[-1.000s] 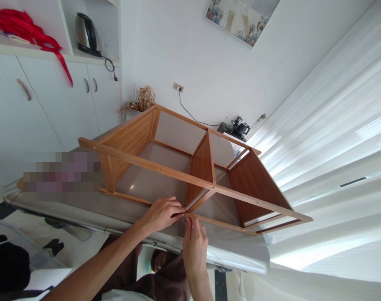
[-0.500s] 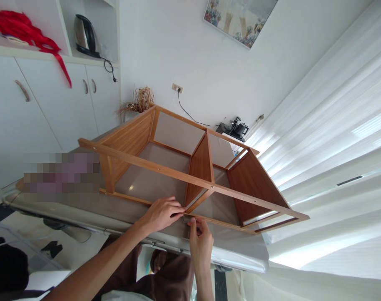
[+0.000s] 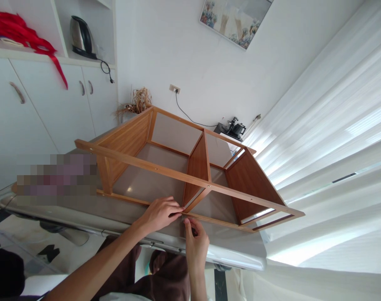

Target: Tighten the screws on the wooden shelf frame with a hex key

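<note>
A wooden shelf rack (image 3: 171, 174) lies on its side across the grey table. Where its middle shelf panel (image 3: 199, 163) meets the near lower rail (image 3: 215, 220), my left hand (image 3: 164, 214) is closed on the rail, its fingertips at the joint. Just right of it, my right hand (image 3: 196, 239) is closed in a pinch by the same rail. Between its thumb and fingers is a thin, small metal piece that looks like a hex key, mostly hidden. A bolt head (image 3: 209, 186) shows in the upper rail above the hands.
The table's (image 3: 121, 217) rounded metal edge runs along my front. A blurred patch (image 3: 59, 179) covers something at its left end. Behind stand a dried plant (image 3: 140, 100) and a black kettle stand (image 3: 232, 129). White cabinets (image 3: 34, 100) are left, curtains (image 3: 318, 167) right.
My right hand has shifted slightly left and its fingers have turned at the rail. My left hand keeps its place on the rack. The whole view has moved a little.
</note>
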A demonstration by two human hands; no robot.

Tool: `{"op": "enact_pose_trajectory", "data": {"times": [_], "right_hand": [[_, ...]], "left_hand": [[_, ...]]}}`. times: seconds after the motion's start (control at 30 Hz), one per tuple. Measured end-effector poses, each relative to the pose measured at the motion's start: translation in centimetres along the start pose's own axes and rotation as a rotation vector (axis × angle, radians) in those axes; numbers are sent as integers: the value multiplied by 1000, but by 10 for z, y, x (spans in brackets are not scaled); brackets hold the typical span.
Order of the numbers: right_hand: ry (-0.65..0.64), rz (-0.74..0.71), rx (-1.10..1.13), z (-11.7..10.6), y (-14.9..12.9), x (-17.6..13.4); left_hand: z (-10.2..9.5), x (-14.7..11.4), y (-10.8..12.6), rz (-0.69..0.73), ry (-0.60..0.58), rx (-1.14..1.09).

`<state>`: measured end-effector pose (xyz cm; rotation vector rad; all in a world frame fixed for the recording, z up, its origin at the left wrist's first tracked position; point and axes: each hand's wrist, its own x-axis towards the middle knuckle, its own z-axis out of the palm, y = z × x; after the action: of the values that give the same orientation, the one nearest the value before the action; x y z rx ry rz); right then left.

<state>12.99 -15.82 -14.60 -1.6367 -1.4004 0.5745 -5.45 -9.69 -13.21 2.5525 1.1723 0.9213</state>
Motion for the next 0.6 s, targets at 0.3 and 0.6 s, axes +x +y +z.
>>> {"op": "enact_pose_trajectory", "data": {"times": [0.3, 0.6], "right_hand": [[64, -194, -155, 0, -6, -5], [39, -173, -157, 2, -12, -4]], "left_hand": [[-2, 1, 1, 15, 7, 2], [0, 0, 0, 18, 28, -8]]}}
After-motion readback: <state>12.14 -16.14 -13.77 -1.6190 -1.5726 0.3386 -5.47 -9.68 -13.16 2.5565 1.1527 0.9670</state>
